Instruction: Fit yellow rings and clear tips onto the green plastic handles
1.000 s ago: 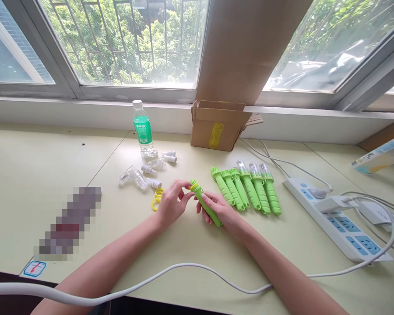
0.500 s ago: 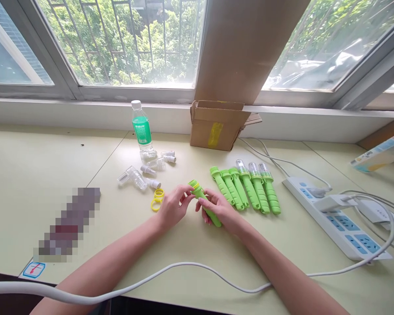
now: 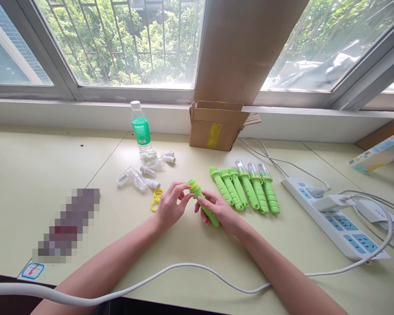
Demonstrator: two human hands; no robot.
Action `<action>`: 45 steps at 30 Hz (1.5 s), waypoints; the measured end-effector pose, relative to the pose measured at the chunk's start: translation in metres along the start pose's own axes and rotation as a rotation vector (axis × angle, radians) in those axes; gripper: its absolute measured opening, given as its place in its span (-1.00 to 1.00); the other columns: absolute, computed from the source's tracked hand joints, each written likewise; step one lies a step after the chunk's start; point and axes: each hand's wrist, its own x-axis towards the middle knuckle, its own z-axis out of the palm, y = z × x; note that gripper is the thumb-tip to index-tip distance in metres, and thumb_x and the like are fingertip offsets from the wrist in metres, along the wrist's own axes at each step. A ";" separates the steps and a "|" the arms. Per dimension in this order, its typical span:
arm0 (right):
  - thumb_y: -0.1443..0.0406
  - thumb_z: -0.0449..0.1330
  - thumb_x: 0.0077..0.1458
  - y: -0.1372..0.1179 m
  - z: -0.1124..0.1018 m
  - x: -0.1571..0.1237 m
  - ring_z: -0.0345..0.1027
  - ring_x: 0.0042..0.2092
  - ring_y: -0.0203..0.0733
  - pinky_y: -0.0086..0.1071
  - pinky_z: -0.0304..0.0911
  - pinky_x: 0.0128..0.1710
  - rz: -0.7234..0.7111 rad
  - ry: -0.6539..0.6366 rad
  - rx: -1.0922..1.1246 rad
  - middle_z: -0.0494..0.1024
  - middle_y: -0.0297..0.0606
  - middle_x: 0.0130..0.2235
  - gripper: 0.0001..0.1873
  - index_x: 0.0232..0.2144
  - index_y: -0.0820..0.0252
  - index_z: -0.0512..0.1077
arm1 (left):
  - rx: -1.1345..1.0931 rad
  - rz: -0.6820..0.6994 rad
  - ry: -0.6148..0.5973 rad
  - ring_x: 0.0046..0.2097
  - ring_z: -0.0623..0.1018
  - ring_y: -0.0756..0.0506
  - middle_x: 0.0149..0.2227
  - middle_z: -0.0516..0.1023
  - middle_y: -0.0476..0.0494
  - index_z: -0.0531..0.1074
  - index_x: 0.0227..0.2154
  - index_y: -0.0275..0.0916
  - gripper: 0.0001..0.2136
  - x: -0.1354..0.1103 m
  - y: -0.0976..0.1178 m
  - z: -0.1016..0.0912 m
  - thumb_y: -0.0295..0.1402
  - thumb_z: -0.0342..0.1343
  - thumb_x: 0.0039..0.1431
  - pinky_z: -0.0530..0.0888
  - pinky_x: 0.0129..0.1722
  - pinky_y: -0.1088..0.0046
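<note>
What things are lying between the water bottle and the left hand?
In the head view, clear plastic pieces, small white parts and two yellow rings lie between them.

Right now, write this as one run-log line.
left hand: at yellow ring | right hand: holds green tube | ring: around tube's head

Held green handle [image 3: 211, 216] looks matt plastic; yellow rings [image 3: 153, 207], smooth plastic; clear covers [image 3: 136, 178], glossy ribbed plastic; carton [image 3: 202, 131], matt cardboard; tabletop [image 3: 170, 245], smooth, semi-gloss.
</note>
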 end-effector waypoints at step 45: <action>0.02 0.05 0.16 0.004 -0.004 0.001 0.13 -0.70 -0.43 -0.55 0.02 -0.75 0.069 0.001 0.042 0.36 -0.42 -0.60 -0.65 -0.31 0.21 0.31 | -0.014 -0.070 -0.082 -0.55 0.39 0.12 -0.33 0.47 -0.02 0.32 -0.21 -0.21 -0.85 0.005 0.004 -0.003 -0.36 0.11 0.16 0.40 -0.51 0.59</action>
